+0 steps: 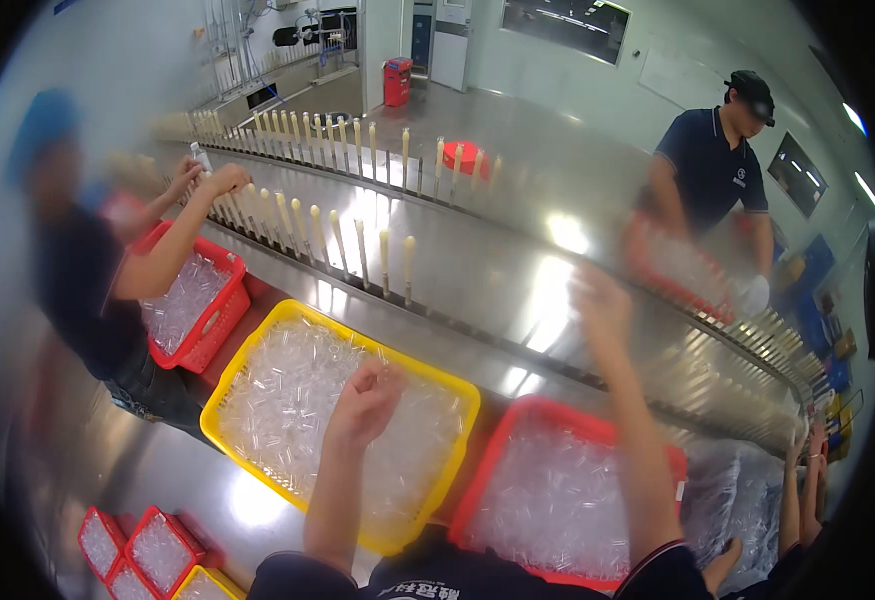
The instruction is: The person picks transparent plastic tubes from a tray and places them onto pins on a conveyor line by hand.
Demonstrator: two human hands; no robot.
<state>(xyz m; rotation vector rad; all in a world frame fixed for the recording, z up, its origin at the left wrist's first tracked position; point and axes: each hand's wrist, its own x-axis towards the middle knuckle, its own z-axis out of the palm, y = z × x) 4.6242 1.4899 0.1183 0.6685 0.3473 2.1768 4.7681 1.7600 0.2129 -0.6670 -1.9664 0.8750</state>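
Single head-worn fisheye view, looks down and forward over conveyor (517,270) near edge, close; forearms enter from lower edge.

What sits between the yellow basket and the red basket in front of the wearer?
Head view: a narrow strip of bare steel table separates the yellow basket and red basket; nothing lies on it.

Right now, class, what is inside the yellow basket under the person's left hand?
The yellow basket is heaped with small clear plastic tubes. The left hand reaches into them. The heap hides the basket's bottom.

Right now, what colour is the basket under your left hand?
Yellow basket, under the left hand, clearest in the head view.
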